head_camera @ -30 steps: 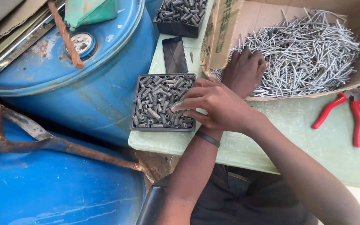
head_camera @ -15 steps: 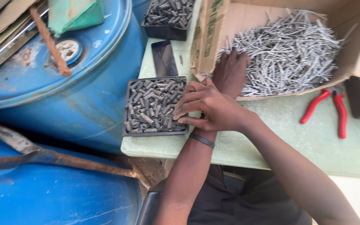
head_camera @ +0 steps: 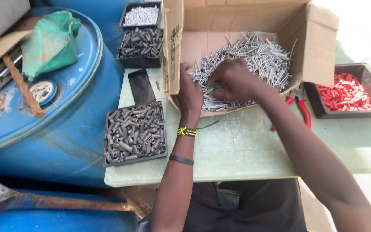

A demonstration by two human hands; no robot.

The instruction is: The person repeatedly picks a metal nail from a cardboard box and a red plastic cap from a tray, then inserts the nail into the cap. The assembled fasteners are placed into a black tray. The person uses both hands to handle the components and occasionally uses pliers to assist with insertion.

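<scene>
Left hand: The left hand (head_camera: 190, 92) is reaching into the cardboard box (head_camera: 318, 38). Its fingers are lying on the near edge of the pile of nails (head_camera: 254, 60). I cannot tell if the fingers are pinching any nails.
Right hand: The right hand (head_camera: 237, 79) is resting on top of the nails, just beside the left hand. Its fingers are curling down into the pile. I cannot tell if it is gripping anything.
Both hands: They are sitting close together, but they are not touching.
Nails: They are thin, shiny and silver. They are lying in a big messy heap inside the box.
Box: It is lying open on the pale green table (head_camera: 237, 150), with its open side facing the person.
Near tray: A black tray of dark metal tubes (head_camera: 135, 133) is sitting on the table's left edge, left of the left wrist.
Far trays: One more tray of dark tubes (head_camera: 140, 45) and a tray of small silver bits (head_camera: 141, 15) are sitting further back.
Phone: A dark phone (head_camera: 141, 86) is lying flat between the two tube trays.
Red tray: A black tray of red plastic bits (head_camera: 346, 92) is sitting to the right of the box.
Pliers: Red-handled pliers (head_camera: 301, 109) are peeking out from under the right arm.
Barrel: A big blue barrel (head_camera: 65, 124) is standing to the left of the table.
</scene>
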